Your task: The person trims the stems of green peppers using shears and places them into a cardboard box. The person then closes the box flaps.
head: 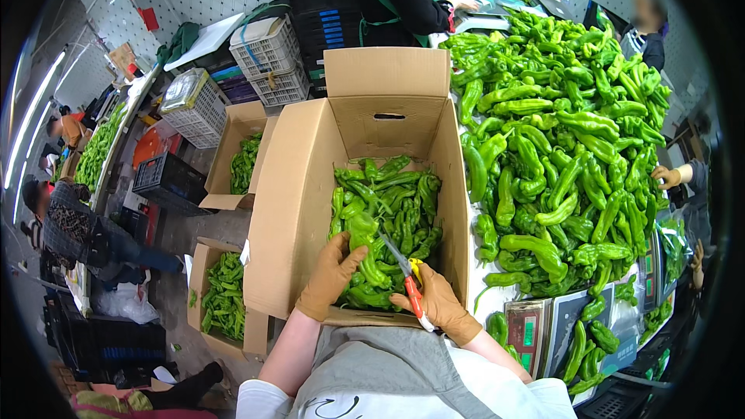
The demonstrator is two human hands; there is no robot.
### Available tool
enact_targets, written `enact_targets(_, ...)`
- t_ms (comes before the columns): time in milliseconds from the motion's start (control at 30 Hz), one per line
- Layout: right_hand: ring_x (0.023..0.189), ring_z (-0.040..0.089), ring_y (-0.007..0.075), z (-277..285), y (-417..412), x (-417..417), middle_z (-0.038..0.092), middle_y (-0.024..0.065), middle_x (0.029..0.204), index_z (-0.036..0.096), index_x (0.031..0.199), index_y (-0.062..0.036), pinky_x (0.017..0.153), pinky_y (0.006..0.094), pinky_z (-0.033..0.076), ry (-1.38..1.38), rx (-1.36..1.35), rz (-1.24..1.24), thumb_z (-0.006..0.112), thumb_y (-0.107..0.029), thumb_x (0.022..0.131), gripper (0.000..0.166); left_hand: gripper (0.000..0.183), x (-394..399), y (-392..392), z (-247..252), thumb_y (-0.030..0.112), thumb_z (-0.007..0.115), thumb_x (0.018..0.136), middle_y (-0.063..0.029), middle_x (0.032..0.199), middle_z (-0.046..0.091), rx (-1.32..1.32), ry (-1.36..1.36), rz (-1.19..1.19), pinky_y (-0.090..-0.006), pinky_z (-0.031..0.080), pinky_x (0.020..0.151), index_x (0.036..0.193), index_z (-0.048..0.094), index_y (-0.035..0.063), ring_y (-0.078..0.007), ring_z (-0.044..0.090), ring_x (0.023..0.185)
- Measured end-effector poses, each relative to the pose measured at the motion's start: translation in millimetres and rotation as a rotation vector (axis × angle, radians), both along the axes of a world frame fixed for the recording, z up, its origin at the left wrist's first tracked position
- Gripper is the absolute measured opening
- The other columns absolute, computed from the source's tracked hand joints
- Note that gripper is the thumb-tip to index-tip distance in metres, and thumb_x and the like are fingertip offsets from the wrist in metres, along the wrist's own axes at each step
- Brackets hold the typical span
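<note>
An open cardboard box (297, 203) stands before me, partly filled with long green peppers (401, 198). My left hand (332, 273), in a tan glove, is over the box's near left part, its fingers on a light green pepper (364, 233). My right hand (439, 302), gloved alike, holds scissors (412, 288) with red and yellow handles at the near right of the box. The blades point up and left over the peppers, close to the pepper at my left hand.
Green peppers (559, 128) are heaped on the table at right, by digital scales (524, 331). Smaller boxes of peppers (224, 297) stand on the floor at left, near a black crate (169, 183) and white crates (270, 55). A person (396, 0) works beyond my box; others are at both sides.
</note>
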State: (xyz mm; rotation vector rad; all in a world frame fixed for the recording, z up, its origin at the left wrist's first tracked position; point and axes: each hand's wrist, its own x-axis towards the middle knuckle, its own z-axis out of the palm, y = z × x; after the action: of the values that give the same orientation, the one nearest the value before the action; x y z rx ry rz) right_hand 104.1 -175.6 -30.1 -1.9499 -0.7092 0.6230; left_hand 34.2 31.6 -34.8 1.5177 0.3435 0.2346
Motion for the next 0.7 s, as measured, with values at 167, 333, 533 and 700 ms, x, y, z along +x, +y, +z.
enact_targets(167,0.056,0.044,0.0196,-15.7,-6.7,-1.3,0.049,0.0072,0.062,0.053,0.089,0.0009,0.054,0.0325,0.04,0.043,-0.068,-0.019,0.072,-0.037,0.076,0.045,0.044,-18.6,-6.8,8.6,0.025,0.065,0.085,-0.0093,0.092,0.06,0.401,0.114,-0.061,-0.0251,0.046,0.07,0.114,0.05,-0.0047,-0.0132,0.056,0.081)
enact_targets(333,0.055,0.047,0.0122,-17.1,-7.0,-8.2,0.052,0.003,0.061,0.056,0.078,0.0002,0.05,0.03,0.04,0.328,0.144,-0.08,0.067,-0.032,0.083,0.034,0.041,-24.5,-12.1,4.6,0.02,0.062,0.087,-0.0075,0.099,0.061,-0.003,0.087,-0.097,-0.0248,0.046,0.077,0.119,0.05,-0.0021,-0.0117,0.056,0.089)
enact_targets(533,0.071,0.065,0.0266,-10.9,2.1,-12.6,0.06,0.0112,0.084,0.051,0.102,-0.0001,0.064,0.032,0.055,1.061,0.621,-0.156,0.059,-0.024,0.087,0.03,0.042,-21.8,-38.0,16.9,0.014,0.052,0.092,-0.0116,0.113,0.058,-0.425,0.003,-0.1,-0.0304,0.047,0.084,0.13,0.039,0.0036,-0.019,0.057,0.101)
enact_targets(700,0.07,0.058,0.0179,1.5,5.1,-14.8,0.056,0.0063,0.082,0.046,0.094,-0.0063,0.064,0.0319,0.054,0.763,0.687,-0.286,0.065,-0.009,0.08,0.024,0.044,-19.1,-46.4,13.5,0.016,0.055,0.09,-0.0128,0.118,0.055,-0.539,-0.096,-0.018,-0.0327,0.045,0.089,0.13,0.039,0.0059,-0.0193,0.055,0.105)
